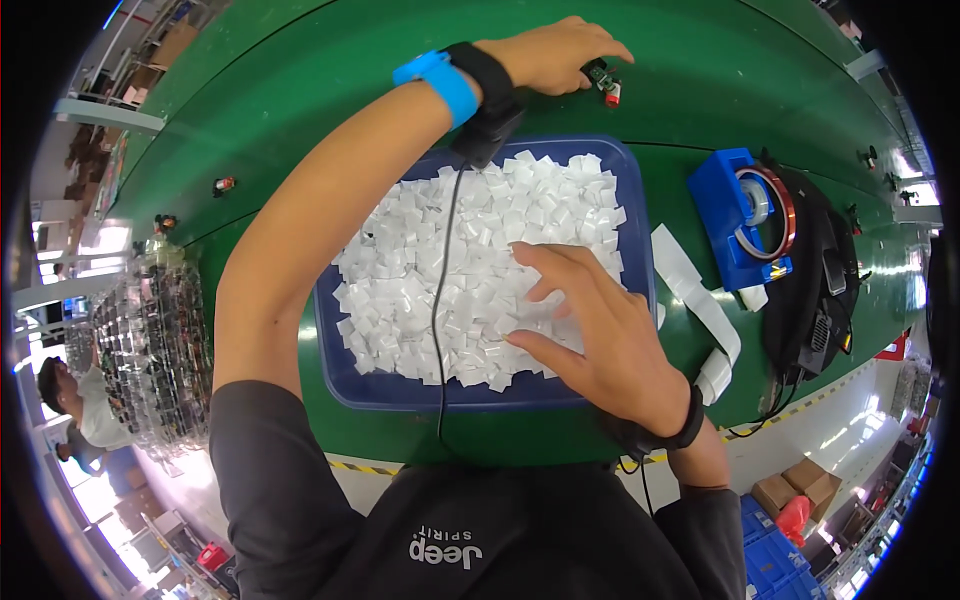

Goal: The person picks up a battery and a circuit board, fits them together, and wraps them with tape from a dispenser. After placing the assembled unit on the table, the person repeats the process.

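Note:
My left hand [553,56] reaches across to the far side of the green table. Its thumb and fingers close around a small black part with a red end [606,82], which is partly hidden by the fingers. Below that arm stands a dark blue tray [480,398] filled with small white square packets [490,240]. Over the tray's right half hovers my right hand [610,345], fingers curved and apart, with nothing visible in them. A thin black cable [440,300] runs from my left wrist down across the packets.
Right of the tray lie a white paper strip [695,285], a blue tape dispenser [722,215] with tape rolls, and a black bag [815,270]. Small black and red parts [223,186] sit along the table's edges. At far left, a person [85,405] is near stacked clear packages [155,350].

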`<state>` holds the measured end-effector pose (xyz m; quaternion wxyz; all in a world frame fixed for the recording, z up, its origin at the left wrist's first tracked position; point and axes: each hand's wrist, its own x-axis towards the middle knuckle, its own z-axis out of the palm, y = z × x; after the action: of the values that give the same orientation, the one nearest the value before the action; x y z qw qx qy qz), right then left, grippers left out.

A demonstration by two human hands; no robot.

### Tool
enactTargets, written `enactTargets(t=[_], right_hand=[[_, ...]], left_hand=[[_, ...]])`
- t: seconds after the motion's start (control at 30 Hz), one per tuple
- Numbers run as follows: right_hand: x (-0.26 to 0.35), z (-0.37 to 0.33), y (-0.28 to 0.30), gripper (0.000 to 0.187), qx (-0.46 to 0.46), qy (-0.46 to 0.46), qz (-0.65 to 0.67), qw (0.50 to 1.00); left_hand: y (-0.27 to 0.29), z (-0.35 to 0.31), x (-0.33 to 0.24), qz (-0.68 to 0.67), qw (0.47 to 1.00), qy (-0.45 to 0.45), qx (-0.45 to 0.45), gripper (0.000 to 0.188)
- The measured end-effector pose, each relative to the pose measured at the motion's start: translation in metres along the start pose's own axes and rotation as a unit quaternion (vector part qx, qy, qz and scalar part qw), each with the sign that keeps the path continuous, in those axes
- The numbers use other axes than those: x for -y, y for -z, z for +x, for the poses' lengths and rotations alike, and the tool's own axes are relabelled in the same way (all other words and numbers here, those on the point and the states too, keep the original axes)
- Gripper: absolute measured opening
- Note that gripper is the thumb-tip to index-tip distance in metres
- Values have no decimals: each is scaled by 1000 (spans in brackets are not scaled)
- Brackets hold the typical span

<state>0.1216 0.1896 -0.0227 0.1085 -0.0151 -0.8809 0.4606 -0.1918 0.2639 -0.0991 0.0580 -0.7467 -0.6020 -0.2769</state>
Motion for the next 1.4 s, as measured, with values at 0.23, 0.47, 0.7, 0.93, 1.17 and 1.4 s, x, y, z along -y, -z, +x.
enactTargets(t=[0.23,0.47,0.7,0.93,1.17,1.4], right_hand=[[-4,2,3,49,-59,20,65,996],[3,6,12,22,-102,-203,404,886],[6,1,-6,15,-1,-267,460,847],[4,0,-14,15,42,-249,370,894],[4,-3,-22,14,67,-237,269,931],[8,-7,-18,9,49,-154,182,970]], left_hand=[[72,-9,-64,-55,992,72,92,20],[130,-98,-191,-79,984,160,6,21],[138,-150,-259,-31,988,151,-26,25],[140,-161,-277,-456,733,490,-124,29],[138,-165,-273,-450,732,507,67,23],[127,-169,-279,-357,753,552,-16,11]])
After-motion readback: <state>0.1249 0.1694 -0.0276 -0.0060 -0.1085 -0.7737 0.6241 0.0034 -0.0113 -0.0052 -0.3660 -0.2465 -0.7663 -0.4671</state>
